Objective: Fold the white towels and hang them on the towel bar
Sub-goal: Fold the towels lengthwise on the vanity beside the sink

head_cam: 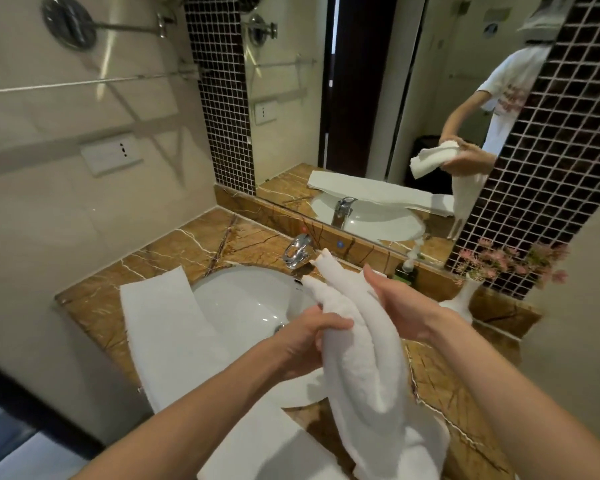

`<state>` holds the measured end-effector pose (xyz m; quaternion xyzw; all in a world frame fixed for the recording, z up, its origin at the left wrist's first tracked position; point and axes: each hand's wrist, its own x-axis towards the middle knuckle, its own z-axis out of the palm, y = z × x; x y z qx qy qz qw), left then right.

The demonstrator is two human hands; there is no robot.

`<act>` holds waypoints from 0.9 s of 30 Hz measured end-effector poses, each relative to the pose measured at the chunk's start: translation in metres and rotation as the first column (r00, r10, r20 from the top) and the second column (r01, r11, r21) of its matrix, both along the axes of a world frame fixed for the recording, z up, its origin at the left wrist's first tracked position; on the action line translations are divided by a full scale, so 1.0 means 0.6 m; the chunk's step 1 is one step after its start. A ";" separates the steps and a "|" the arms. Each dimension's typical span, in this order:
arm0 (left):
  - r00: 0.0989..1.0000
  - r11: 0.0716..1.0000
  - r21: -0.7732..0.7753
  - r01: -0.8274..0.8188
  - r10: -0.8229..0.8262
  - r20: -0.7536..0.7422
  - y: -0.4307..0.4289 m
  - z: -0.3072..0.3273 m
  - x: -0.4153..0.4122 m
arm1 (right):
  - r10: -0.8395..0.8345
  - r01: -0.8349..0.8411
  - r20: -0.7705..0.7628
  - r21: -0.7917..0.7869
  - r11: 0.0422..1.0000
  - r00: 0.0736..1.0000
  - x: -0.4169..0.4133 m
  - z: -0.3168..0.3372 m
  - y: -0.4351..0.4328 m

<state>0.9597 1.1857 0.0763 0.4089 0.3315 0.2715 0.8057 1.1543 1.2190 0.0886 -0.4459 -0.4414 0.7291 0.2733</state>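
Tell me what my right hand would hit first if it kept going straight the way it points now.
The folded white towel, which the right hand already holds. Past that, the line seems to run toward the chrome faucet, though depth is unclear.

We see a brown marble counter (174, 244) with pale veins, running from middle left to lower right of the frame. A white basin (243, 299) is set into it at centre, with a chrome tap (297, 252) on the marble just behind. A flat folded white towel (163, 327) lies along the left side, crossing the basin's rim toward bottom centre. At right stands a white vase (463, 297) of pink flowers.
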 end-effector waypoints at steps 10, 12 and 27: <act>0.903 0.837 0.545 0.045 0.200 -0.381 0.023 0.017 -0.048 | -0.223 -0.026 0.557 0.403 0.915 0.800 -0.131 0.049 0.048; 0.883 0.798 0.598 0.071 0.229 -0.410 0.015 0.021 -0.054 | -0.271 -0.020 0.548 0.467 0.884 0.791 -0.145 0.064 0.050; 0.759 0.707 0.366 -0.606 0.652 -0.003 0.095 0.260 -0.129 | -0.423 0.246 0.107 0.676 0.695 0.900 -0.148 0.238 0.055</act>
